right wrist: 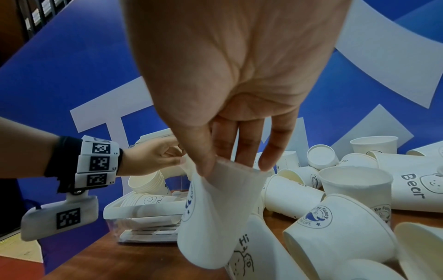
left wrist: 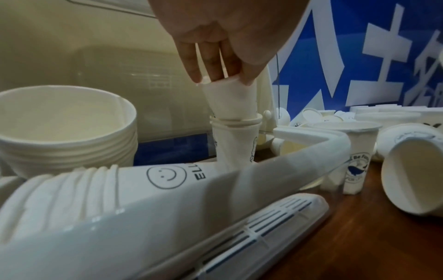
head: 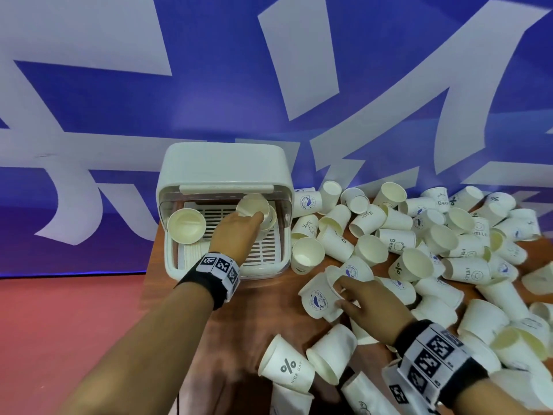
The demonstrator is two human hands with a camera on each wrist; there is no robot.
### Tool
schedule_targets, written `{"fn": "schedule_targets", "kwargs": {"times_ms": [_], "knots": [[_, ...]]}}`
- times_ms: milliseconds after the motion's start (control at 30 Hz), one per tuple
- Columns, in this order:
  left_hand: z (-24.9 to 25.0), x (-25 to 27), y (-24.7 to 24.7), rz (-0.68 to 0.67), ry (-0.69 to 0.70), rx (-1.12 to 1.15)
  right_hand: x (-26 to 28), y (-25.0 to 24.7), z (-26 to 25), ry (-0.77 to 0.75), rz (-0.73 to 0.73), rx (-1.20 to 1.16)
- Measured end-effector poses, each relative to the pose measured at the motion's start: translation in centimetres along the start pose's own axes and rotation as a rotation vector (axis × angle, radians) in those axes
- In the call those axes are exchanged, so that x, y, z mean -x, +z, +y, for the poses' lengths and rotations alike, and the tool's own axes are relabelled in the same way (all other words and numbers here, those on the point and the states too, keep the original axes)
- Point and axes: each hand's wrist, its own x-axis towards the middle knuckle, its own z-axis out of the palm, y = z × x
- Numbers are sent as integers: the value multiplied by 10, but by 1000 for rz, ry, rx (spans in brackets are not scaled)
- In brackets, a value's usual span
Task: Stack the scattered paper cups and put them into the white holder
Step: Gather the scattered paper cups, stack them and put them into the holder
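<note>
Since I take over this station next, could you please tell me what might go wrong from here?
1. The left hand pinches an inverted cup by its base over an upright stack in the holder; a skewed push might topple that stack.
2. The right hand pinches a cup by its thin rim, which could crumple.
3. Its forearm hangs over loose cups and might knock some off the table.
</note>
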Motion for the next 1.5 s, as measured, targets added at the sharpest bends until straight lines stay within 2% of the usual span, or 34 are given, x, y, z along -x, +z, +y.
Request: {"fn": "schedule_targets", "kwargs": {"times_ms": [333,500,667,767,867,967,1133,1367,1500], "knots": [[-1,-7,14,-229,171,-136,-6,5,4,-7,21,-26],[1,-7,12,-284,218,-145,-11,6,2,-17,20,-15],[-3,-6,9,-256,206,-48,-16,2,-5,-33,49,-6],[-8,3,1,-180,178,45,-22,-6,-19,-123,220,75],[-16,20,-12,-31,127,178,-38,-12,-44,-239,409,221],[-24,41,-27,63,50,253,-62,-7,-72,-330,495,293],[-30,73,-46,79,-30,355,-94,7,-93,-353,430,416],[-40,94,-57,140,-105,363,-118,13,-92,-230,342,520],[-43,103,-58,169,-119,367,-129,15,-91,-187,185,483]]}}
